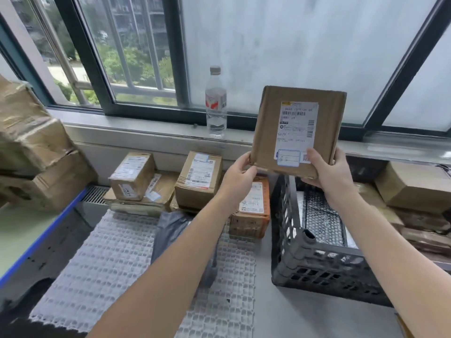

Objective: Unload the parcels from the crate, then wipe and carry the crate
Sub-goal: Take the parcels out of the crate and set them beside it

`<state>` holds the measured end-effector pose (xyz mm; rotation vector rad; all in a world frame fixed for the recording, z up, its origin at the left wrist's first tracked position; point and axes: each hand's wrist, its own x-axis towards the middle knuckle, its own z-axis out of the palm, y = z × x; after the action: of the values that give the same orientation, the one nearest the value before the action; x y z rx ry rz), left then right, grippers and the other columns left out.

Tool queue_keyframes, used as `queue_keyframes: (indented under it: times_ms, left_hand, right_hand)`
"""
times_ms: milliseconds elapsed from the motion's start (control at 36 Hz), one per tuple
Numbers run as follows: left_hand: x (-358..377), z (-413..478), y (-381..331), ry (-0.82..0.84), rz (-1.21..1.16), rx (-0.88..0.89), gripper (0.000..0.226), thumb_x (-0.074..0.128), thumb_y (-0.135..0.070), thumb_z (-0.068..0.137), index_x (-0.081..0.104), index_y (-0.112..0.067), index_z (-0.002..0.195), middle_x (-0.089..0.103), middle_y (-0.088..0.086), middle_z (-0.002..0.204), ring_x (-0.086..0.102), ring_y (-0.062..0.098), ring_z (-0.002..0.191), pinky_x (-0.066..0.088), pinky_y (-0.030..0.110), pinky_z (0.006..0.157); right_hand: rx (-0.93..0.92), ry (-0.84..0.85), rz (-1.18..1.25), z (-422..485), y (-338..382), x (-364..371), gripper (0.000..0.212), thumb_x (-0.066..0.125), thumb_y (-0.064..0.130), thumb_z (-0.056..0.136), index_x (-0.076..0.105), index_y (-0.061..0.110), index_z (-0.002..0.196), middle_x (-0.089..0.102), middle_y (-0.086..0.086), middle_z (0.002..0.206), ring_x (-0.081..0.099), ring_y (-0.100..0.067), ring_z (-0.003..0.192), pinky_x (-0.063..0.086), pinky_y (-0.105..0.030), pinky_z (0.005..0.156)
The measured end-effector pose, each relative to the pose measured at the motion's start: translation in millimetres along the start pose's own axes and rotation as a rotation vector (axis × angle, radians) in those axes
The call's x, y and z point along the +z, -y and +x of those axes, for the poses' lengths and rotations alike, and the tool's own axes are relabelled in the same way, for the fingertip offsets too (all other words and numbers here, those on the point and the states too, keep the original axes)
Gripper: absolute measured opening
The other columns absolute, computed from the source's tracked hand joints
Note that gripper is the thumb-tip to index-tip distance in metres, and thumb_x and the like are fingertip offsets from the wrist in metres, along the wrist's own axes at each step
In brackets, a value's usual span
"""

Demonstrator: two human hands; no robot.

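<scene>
1. both hands hold a flat brown cardboard parcel [299, 130] upright in the air, above the far end of the crate [324, 267], with its white label facing the camera.
2. the left hand [240, 172] curls round the parcel's lower left corner.
3. the right hand [327, 169] grips the lower right edge, thumb lying across the label and fingers behind the card.
4. the crate, dark grey latticed plastic, stands on the counter [305, 313] at the right; a bubble-wrap packet [322, 220] lies inside it.
5. just beside the crate's left wall sits an orange box [251, 211].
6. further left, two brown boxes [199, 179] rest on flatter parcels against the wall under the windowsill [146, 132].
7. a grey poly bag [170, 228] lies on a white mesh mat [109, 259], partly hidden by the left forearm.
8. a clear water bottle [216, 103] stands upright on the windowsill, just left of the raised parcel.
</scene>
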<state>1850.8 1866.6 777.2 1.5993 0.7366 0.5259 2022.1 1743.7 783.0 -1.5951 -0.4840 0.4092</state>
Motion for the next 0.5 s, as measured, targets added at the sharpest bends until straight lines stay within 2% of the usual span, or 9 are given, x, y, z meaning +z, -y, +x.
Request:
queue_keyframes:
  times_ms: [56, 111, 167, 222, 306, 361, 417, 444, 500]
  left_hand:
    - [-10.5, -3.9, 2.8, -0.027, -0.019, -0.024, 0.039, 0.051, -0.02, 0.1, 0.049, -0.032, 0.138, 0.063, -0.007, 0.125, 0.063, 0.017, 0.11, 0.053, 0.045, 0.095]
    - [-20.6, -8.5, 5.0, -0.055, -0.039, -0.038, 0.039, 0.051, -0.018, 0.1, 0.049, -0.027, 0.137, 0.063, -0.004, 0.124, 0.063, 0.018, 0.11, 0.054, 0.045, 0.095]
    - [-30.8, -14.7, 6.2, -0.087, -0.041, -0.035, 0.036, 0.051, -0.019, 0.1, 0.05, -0.025, 0.136, 0.062, -0.007, 0.121, 0.062, 0.014, 0.109, 0.054, 0.035, 0.091]
    - [-40.9, -20.5, 8.6, -0.128, -0.045, -0.031, 0.034, 0.05, -0.018, 0.101, 0.052, -0.024, 0.134, 0.06, -0.01, 0.117, 0.06, 0.005, 0.102, 0.049, 0.018, 0.075]
    - [-56.8, -31.6, 10.2, -0.198, -0.024, -0.017, 0.03, 0.051, -0.019, 0.1, 0.054, -0.022, 0.13, 0.059, -0.011, 0.115, 0.054, -0.004, 0.095, 0.042, 0.013, 0.067]
    - [-67.7, -40.3, 10.4, -0.245, -0.009, -0.025, 0.022, 0.051, -0.019, 0.099, 0.054, -0.029, 0.118, 0.057, -0.016, 0.107, 0.053, -0.003, 0.094, 0.045, 0.016, 0.07]
    - [-78.4, -49.2, 12.2, -0.294, 0.001, -0.055, 0.018, 0.053, -0.02, 0.097, 0.054, -0.034, 0.109, 0.058, -0.013, 0.11, 0.057, 0.007, 0.101, 0.051, 0.029, 0.085]
    - [-83.4, -54.2, 12.3, -0.316, 0.003, -0.07, 0.018, 0.054, -0.022, 0.096, 0.055, -0.033, 0.11, 0.06, -0.008, 0.115, 0.058, 0.012, 0.105, 0.052, 0.035, 0.091]
    - [-93.5, -62.7, 13.9, -0.365, 0.013, -0.083, 0.022, 0.057, -0.024, 0.095, 0.055, -0.026, 0.117, 0.061, -0.001, 0.121, 0.059, 0.015, 0.107, 0.052, 0.038, 0.092]
  right_hand:
    - [-0.006, 0.02, -0.022, -4.4, -0.6, 12.4, 0.07, 0.073, 0.048, 0.081, 0.041, 0.025, 0.138, 0.062, 0.003, 0.122, 0.067, -0.018, 0.104, 0.06, -0.044, 0.082]
    - [-0.021, 0.048, -0.042, -9.2, -1.5, 24.2, 0.071, 0.073, 0.049, 0.081, 0.04, 0.025, 0.14, 0.061, 0.003, 0.123, 0.067, -0.016, 0.102, 0.061, -0.04, 0.08]
    - [-0.025, 0.075, -0.06, -13.5, -1.9, 35.4, 0.072, 0.072, 0.048, 0.083, 0.038, 0.025, 0.142, 0.06, 0.002, 0.124, 0.067, -0.015, 0.101, 0.061, -0.036, 0.076]
    - [-0.018, 0.1, -0.083, -18.8, -0.4, 46.5, 0.082, 0.074, 0.058, 0.076, 0.036, 0.028, 0.142, 0.059, 0.003, 0.125, 0.067, -0.018, 0.104, 0.061, -0.04, 0.08]
    - [-0.003, 0.149, -0.103, -25.1, 1.4, 62.5, 0.096, 0.074, 0.073, 0.061, 0.036, 0.035, 0.141, 0.059, 0.006, 0.126, 0.066, -0.02, 0.106, 0.058, -0.047, 0.085]
    - [0.004, 0.187, -0.099, -29.7, 2.0, 75.1, 0.092, 0.074, 0.067, 0.067, 0.035, 0.032, 0.142, 0.059, 0.004, 0.124, 0.067, -0.019, 0.104, 0.058, -0.047, 0.085]
    - [0.011, 0.219, -0.098, -35.8, 1.6, 88.1, 0.087, 0.074, 0.061, 0.073, 0.035, 0.028, 0.143, 0.06, 0.002, 0.124, 0.066, -0.02, 0.104, 0.058, -0.047, 0.086]
    - [0.011, 0.233, -0.102, -38.8, 0.8, 94.2, 0.088, 0.074, 0.062, 0.072, 0.035, 0.028, 0.143, 0.06, 0.001, 0.124, 0.066, -0.02, 0.105, 0.057, -0.048, 0.088]
    - [0.008, 0.258, -0.108, -46.5, 0.6, 106.3, 0.088, 0.073, 0.061, 0.074, 0.033, 0.027, 0.145, 0.058, 0.0, 0.127, 0.064, -0.021, 0.107, 0.056, -0.047, 0.091]
